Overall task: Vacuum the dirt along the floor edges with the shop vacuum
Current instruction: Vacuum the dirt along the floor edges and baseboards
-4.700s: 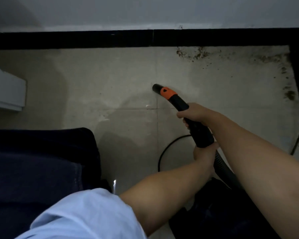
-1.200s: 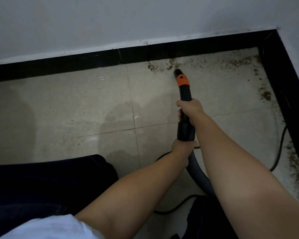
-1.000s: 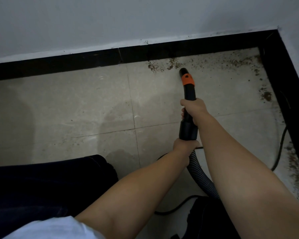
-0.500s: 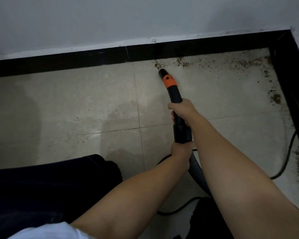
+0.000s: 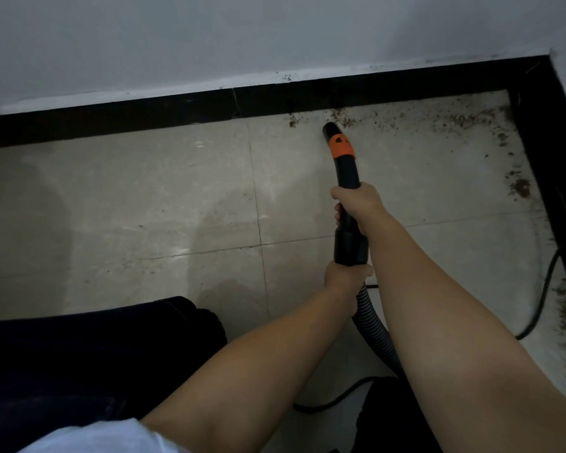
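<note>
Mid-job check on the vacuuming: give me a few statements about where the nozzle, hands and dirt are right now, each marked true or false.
1. Both hands hold the vacuum wand. True: right hand ahead, left hand behind at the hose.
2. The nozzle tip is in the far right corner. False: it is along the back baseboard, short of the corner.
3. Dirt lies right of the nozzle. True.
4. The collar near the tip is blue. False: it is orange.
</note>
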`<state>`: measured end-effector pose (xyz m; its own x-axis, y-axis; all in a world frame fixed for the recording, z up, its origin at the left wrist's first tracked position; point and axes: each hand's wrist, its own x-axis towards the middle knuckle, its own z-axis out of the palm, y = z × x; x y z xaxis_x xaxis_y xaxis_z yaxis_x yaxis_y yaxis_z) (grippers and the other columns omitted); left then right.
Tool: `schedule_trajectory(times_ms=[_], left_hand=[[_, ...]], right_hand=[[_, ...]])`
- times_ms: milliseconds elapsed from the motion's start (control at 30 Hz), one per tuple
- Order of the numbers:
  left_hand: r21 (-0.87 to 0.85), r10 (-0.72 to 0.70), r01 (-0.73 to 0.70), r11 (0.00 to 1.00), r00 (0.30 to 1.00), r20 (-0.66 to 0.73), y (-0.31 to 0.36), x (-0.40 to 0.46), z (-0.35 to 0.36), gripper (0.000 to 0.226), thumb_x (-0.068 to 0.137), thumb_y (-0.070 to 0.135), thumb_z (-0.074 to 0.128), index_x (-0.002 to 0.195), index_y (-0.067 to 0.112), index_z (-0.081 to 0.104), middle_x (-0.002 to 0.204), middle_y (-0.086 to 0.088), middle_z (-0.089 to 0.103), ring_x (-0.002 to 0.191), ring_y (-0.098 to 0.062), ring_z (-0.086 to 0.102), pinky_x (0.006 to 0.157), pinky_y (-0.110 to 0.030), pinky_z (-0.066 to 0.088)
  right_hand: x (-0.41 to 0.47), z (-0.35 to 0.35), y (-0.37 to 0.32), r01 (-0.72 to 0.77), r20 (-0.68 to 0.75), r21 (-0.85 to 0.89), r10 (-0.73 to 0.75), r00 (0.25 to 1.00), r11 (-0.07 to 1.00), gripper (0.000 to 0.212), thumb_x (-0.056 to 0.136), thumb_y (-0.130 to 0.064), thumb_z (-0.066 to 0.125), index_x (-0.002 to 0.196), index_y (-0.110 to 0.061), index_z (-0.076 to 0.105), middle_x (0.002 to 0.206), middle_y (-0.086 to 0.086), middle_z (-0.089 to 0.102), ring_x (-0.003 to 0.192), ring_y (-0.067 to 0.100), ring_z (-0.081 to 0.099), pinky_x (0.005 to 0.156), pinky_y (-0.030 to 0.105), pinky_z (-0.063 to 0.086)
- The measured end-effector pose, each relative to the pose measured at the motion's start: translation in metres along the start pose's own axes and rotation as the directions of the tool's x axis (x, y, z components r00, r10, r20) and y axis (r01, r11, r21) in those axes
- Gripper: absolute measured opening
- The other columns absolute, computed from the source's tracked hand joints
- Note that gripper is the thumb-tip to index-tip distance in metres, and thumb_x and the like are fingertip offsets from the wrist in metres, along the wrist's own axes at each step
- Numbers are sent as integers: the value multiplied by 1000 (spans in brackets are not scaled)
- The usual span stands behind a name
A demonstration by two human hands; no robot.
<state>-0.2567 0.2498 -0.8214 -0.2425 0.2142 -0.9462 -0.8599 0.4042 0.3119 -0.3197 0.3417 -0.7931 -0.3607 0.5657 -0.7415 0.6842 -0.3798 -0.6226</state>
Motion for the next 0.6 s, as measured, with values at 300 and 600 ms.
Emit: schedule_trajectory(times_ms=[300,600], left_hand=[[114,37,-44,993,997,70,-1,3,26,48,77,5,71,123,3,58,115,-16,64,105,-30,60,91,-38,53],[79,88,-89,993,996,26,7,8,11,44,79,4,70,121,3,58,110,-15,63,97,-26,57,84,-33,49]], right_hand=[[9,-41,2,-37,-51,108,43,998,993,10,85,-8,58,84,-10,48,64,7,51,50,19,49,48,28,46],[12,-22,-8,-34,39,101,30,999,994,11,84,-6,57,82,-11,48,63,7,50,48,17,47,47,27,46]])
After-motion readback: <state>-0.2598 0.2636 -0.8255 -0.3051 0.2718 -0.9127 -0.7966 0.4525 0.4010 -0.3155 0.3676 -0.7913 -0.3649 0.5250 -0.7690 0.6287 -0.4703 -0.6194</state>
